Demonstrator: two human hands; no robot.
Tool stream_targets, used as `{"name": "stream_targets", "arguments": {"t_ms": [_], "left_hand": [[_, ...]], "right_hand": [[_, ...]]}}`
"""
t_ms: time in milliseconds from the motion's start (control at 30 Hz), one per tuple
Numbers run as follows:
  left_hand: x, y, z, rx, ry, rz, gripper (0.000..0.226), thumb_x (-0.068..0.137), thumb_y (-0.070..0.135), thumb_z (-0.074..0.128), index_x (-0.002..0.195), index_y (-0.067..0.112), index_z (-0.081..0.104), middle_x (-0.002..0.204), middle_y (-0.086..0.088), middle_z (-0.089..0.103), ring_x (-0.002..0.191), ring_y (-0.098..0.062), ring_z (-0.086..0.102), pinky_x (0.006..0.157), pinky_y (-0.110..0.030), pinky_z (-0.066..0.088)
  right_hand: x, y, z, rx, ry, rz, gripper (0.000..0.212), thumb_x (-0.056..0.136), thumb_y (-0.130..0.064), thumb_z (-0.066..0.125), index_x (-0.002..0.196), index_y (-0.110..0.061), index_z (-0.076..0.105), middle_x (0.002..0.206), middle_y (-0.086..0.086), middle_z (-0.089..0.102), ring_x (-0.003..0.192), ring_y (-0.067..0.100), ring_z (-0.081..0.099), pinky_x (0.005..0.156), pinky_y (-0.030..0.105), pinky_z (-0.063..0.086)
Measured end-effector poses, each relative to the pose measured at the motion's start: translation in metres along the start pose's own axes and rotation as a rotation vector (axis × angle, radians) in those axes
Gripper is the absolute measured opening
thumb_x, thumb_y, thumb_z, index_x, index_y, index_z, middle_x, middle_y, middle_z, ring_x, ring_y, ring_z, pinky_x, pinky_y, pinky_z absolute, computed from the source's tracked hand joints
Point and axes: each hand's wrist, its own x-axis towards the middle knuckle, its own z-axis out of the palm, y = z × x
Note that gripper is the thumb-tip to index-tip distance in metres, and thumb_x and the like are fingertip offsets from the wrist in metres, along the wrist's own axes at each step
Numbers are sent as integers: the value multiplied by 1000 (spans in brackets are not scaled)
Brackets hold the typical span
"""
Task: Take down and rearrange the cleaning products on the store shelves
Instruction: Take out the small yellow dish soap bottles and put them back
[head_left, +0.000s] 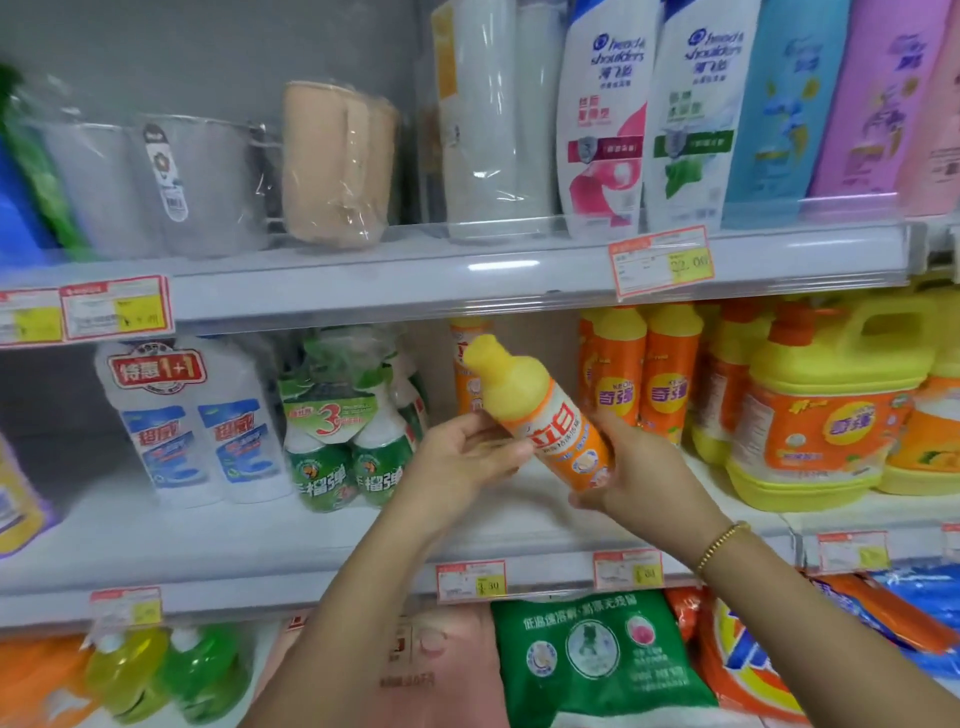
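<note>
Head view, store shelf (208, 530), left hand (462, 457) and right hand (634, 478) holding orange bottle (550, 421)

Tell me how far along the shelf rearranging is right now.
Done: one orange bottle is off the middle shelf. In hand: the left hand and right hand hold it tilted, cap up-left. Left: it isn't placed anywhere yet; a similar bottle stands shelved behind it.

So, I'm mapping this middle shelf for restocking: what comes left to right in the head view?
White twin-pack bottles, green spray-bottle pack, held orange bottle, standing orange bottles, big yellow jug.
</note>
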Motion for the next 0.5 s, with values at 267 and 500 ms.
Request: {"name": "stream_targets", "arguments": {"t_ms": [267,500], "left_hand": [[71,-34,-24,240,286,31,37,75,2,76,108,11,61,103,1,65,84,-11,62,75,-16,51],[125,-60,-32,387,332,16,44,79,10,75,117,13,53,110,-3,63,100,-23,60,90,-38,50]], "right_hand": [[38,11,60,213,131,140,55,63,-18,84,106,-9,52,98,8,68,88,28,63,66,29,44],[89,1,97,316,157,320,58,68,-22,83,111,-6,48,108,11,65,98,30,62,72,23,41]]}}
